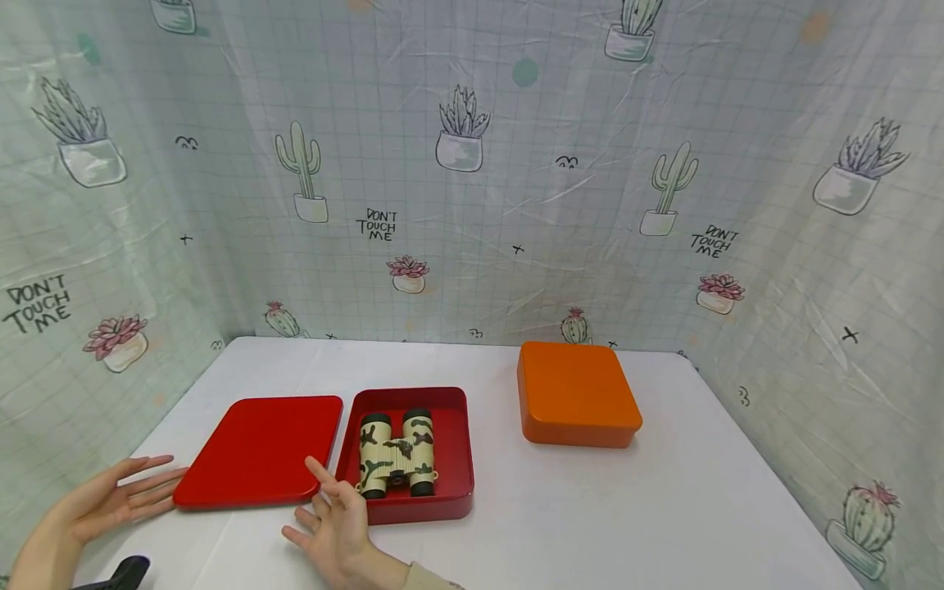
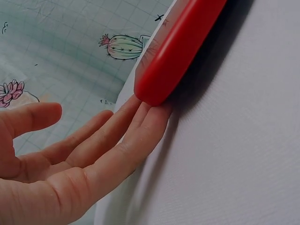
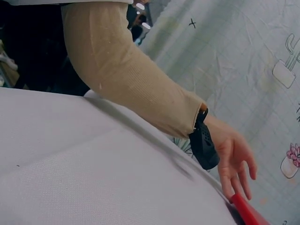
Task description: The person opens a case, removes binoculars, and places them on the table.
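A flat red lid (image 1: pixel 258 451) lies on the white table beside a red box (image 1: pixel 457 459). In the box is a pair of camouflage-patterned binoculars (image 1: pixel 398 455). My left hand (image 1: pixel 111 500) is at the lid's near left corner, fingers extended and thumb apart. The left wrist view shows its fingertips (image 2: pixel 157 115) at the lower edge of the lid (image 2: pixel 180 51). My right hand (image 1: pixel 339 524) is palm up with spread fingers, by the lid's near right corner and the box's front left corner. The right wrist view looks across at my left hand (image 3: pixel 234 157).
An orange box (image 1: pixel 578 393) stands at the back right of the white table (image 1: pixel 590 524). A curtain (image 1: pixel 472 221) printed with cacti hangs behind the table and along both sides. A black wrist camera (image 1: pixel 129 572) shows below my left hand.
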Available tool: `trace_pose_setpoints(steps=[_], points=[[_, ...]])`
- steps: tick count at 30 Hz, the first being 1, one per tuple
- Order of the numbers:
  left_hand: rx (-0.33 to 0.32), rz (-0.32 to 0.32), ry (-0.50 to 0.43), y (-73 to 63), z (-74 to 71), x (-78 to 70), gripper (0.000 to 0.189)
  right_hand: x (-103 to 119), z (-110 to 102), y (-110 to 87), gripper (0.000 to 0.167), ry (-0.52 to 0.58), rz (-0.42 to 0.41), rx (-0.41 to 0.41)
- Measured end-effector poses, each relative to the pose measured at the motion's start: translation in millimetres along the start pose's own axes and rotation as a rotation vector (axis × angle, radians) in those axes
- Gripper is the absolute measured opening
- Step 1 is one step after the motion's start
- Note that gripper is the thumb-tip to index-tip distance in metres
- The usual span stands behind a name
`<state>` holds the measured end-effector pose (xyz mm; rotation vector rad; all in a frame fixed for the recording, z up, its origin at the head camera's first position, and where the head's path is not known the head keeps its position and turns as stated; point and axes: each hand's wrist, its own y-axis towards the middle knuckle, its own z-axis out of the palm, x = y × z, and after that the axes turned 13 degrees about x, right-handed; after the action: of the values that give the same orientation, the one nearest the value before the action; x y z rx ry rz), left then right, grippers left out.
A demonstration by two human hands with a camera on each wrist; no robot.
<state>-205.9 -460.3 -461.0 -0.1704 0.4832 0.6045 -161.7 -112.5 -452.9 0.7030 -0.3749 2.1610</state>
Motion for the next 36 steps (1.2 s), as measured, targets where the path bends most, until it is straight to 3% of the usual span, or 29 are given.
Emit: trace_pose_setpoints(steps=[5,23,36], points=[[-0.031,0.003,0.008,-0.4,1.5,0.6,0.071,1.6,-2.0,-0.4,0.054,0.004,0.016,0.008],[-0.023,0.001,0.009,-1.0,2.4,2.0,0.071,5.7,-3.6,-3.5,0.053,0.008,0.045,0.028],[0.02,0.028,-0.037,1.0,2.1,3.3,0.075,9.8,-3.5,-6.5,0.053,-0.02,0.07,0.027]])
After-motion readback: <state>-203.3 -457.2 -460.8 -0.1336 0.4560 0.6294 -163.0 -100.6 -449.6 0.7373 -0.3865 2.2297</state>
